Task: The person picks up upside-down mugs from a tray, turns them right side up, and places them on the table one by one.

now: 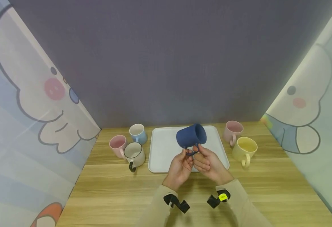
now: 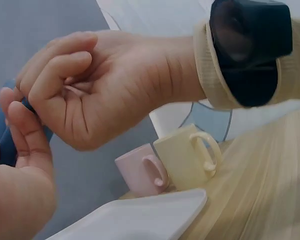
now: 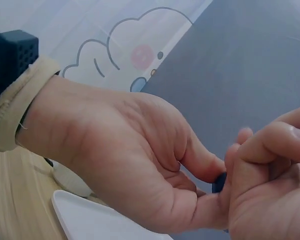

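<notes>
A dark blue mug (image 1: 188, 136) is held up on its side over a white tray (image 1: 163, 154), its mouth turned to the right and its handle toward the person. The left hand (image 1: 180, 168) pinches the left part of that handle. At the handle's other end, the right hand (image 1: 211, 164) grips it with thumb and curled fingers. In the left wrist view, only a bit of the blue mug (image 2: 8, 142) shows behind the fingers. The right wrist view has most of the handle hidden by both hands.
Left of the tray stand a pink mug (image 1: 117, 145), a light blue mug (image 1: 141, 137) and a cream mug (image 1: 137, 157) with a black handle. A pale pink mug (image 1: 229, 135) and a yellow mug (image 1: 239, 155) stand on the right. A grey panel (image 1: 166, 69) rises behind the wooden table (image 1: 103, 192).
</notes>
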The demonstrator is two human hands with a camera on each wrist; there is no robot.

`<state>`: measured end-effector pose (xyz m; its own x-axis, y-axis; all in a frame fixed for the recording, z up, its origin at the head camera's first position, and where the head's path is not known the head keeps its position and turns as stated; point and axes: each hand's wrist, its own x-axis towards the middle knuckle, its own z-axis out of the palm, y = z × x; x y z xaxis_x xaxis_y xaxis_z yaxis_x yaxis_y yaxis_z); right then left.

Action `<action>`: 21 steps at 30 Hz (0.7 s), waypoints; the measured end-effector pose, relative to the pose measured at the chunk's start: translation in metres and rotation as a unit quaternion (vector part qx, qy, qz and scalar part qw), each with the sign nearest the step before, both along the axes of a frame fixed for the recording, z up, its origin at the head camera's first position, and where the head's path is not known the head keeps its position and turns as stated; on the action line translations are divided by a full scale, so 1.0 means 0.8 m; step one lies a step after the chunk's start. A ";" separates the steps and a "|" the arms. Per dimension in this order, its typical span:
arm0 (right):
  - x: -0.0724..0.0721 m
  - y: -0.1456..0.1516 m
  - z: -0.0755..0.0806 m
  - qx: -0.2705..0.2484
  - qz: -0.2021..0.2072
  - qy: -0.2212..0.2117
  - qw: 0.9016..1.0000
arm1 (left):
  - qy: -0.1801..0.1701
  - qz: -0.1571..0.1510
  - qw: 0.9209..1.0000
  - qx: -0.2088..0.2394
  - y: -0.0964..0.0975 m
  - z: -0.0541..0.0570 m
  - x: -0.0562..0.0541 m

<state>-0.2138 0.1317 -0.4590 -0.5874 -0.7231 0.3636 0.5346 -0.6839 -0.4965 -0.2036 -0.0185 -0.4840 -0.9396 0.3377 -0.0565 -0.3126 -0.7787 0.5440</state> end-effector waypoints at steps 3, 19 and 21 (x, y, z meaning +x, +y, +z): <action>0.002 -0.001 0.002 0.012 -0.010 0.008 1.000 | 0.009 -0.007 0.996 -0.083 -0.001 -0.003 0.000; 0.020 0.071 -0.006 0.342 -0.251 0.071 0.903 | 0.201 0.137 0.691 -0.680 -0.110 -0.041 -0.020; 0.022 0.087 -0.013 0.382 -0.279 0.068 0.878 | 0.200 0.157 0.673 -0.695 -0.128 -0.046 -0.019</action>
